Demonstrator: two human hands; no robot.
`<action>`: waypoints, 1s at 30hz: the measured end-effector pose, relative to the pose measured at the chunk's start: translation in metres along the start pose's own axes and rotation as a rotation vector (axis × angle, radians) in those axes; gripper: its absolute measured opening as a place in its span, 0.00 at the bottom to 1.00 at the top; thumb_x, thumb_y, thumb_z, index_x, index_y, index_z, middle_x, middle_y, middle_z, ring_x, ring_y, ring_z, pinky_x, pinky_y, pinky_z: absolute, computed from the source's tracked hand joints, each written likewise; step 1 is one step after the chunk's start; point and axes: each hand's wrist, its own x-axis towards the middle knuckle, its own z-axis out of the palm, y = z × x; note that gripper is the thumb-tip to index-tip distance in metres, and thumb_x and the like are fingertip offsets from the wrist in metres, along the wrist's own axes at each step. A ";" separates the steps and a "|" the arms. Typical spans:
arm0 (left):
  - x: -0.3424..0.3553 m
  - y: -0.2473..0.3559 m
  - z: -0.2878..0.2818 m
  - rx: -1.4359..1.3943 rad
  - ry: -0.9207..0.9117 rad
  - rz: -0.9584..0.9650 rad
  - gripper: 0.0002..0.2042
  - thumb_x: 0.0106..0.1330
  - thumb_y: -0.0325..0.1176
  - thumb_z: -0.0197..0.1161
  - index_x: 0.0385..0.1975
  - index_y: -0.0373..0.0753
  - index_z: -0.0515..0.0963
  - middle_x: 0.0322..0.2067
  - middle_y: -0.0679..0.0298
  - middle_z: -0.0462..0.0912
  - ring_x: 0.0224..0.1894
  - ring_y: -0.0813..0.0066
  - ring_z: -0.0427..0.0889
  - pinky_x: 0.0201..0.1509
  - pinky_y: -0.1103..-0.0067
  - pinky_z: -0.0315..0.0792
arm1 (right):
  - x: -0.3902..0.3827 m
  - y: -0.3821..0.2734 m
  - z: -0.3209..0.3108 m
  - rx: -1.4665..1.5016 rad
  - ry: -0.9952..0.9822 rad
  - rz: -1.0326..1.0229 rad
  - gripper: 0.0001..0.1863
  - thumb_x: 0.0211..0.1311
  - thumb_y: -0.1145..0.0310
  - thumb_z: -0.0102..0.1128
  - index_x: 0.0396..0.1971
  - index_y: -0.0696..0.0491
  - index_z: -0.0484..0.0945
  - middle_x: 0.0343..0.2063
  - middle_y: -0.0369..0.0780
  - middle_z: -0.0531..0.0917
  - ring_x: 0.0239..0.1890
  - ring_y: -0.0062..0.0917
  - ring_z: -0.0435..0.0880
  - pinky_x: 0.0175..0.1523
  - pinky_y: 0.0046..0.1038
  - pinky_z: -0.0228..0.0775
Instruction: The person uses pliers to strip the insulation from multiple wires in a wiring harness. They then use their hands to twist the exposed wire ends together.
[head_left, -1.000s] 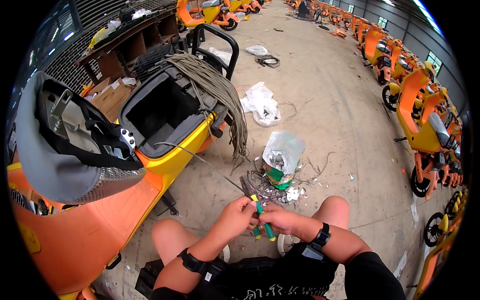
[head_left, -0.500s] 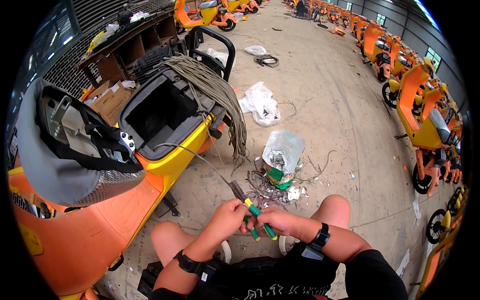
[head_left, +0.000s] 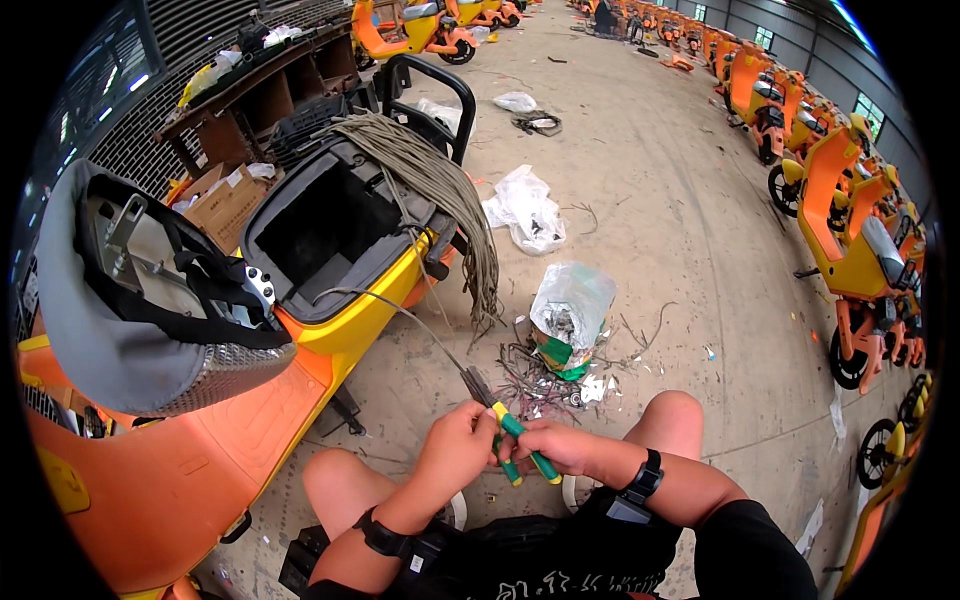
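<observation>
In my right hand (head_left: 555,447) is a pair of pliers (head_left: 512,424) with green and yellow handles, the fingers closed round them. Its dark jaws point away and to the left. A thin grey cable (head_left: 415,318) runs from the scooter's open seat compartment (head_left: 330,225) down to the jaws. My left hand (head_left: 458,442) is closed in a pinch right beside the jaws, at the cable's near end. The fingers hide that end, and whether the jaws grip the cable cannot be made out.
A coil of grey-brown cable (head_left: 415,160) drapes over the compartment's rear edge. The raised grey seat (head_left: 120,310) stands at left. Ahead on the floor are a bag (head_left: 570,305) with scraps, wire offcuts and a white plastic bag (head_left: 527,210). Rows of orange scooters (head_left: 840,240) line the right.
The view has shifted very slightly. Both hands keep their hold, with the pliers in almost the same place and only a slight change in finger position.
</observation>
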 end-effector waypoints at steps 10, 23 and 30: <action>0.012 -0.001 -0.019 -0.613 0.023 -0.189 0.09 0.76 0.35 0.51 0.44 0.36 0.71 0.21 0.68 0.74 0.10 0.83 0.59 0.13 0.81 0.54 | -0.003 -0.004 -0.014 -0.087 0.086 -0.023 0.11 0.51 0.71 0.54 0.32 0.59 0.80 0.33 0.38 0.79 0.36 0.22 0.75 0.42 0.25 0.69; 0.012 -0.012 -0.007 -0.883 -0.012 -0.233 0.09 0.76 0.37 0.52 0.36 0.39 0.71 0.22 0.71 0.68 0.19 0.83 0.63 0.23 0.83 0.60 | -0.011 -0.013 -0.014 -0.384 0.078 -0.064 0.08 0.54 0.75 0.52 0.32 0.59 0.78 0.30 0.39 0.80 0.32 0.22 0.80 0.37 0.25 0.73; 0.005 -0.014 -0.002 -0.884 0.062 -0.208 0.09 0.75 0.36 0.53 0.36 0.38 0.71 0.22 0.72 0.67 0.19 0.84 0.62 0.23 0.83 0.58 | -0.012 -0.021 -0.011 -0.482 -0.018 -0.133 0.07 0.54 0.75 0.52 0.32 0.59 0.77 0.29 0.37 0.79 0.31 0.21 0.80 0.38 0.25 0.71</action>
